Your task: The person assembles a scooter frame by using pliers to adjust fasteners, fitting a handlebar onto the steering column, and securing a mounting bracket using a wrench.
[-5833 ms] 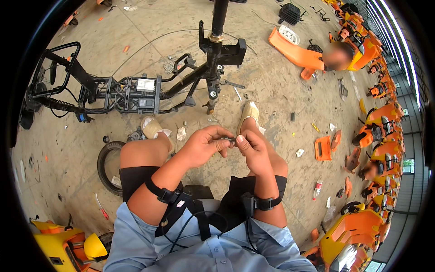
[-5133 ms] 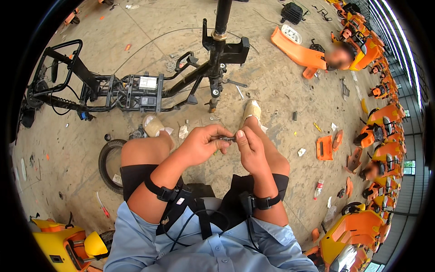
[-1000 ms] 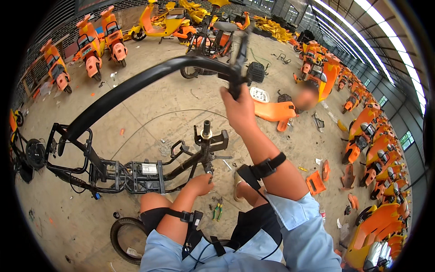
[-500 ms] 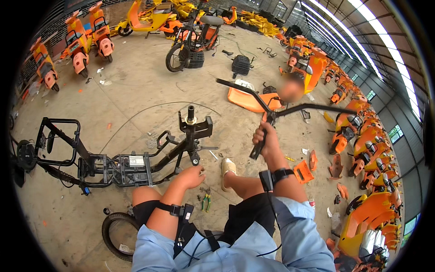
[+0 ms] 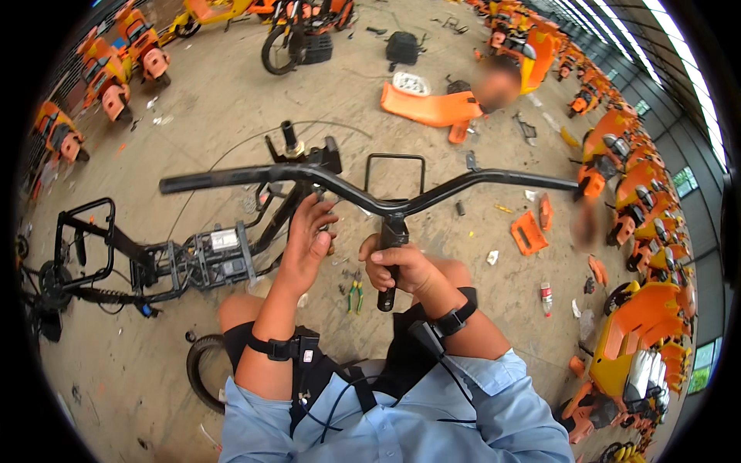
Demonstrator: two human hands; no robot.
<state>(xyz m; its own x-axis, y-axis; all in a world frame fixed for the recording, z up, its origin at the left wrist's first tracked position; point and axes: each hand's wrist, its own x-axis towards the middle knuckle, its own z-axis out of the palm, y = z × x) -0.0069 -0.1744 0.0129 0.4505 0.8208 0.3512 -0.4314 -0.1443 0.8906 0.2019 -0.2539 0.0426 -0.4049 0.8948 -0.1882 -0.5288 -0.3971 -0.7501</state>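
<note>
My right hand [image 5: 397, 266] grips the handlebar [image 5: 370, 197] stem upright, left hand [image 5: 309, 235] half-open beside it, bare floor [image 5: 193, 116] ahead.

1 head camera looks steeply down, close above the lap.

The black handlebar [image 5: 370, 189] has come down from overhead to chest height, level across the view; the right hand [image 5: 397, 266] now grips its stem. The left hand [image 5: 309, 239] has risen from the lap to the bar's centre.
</note>
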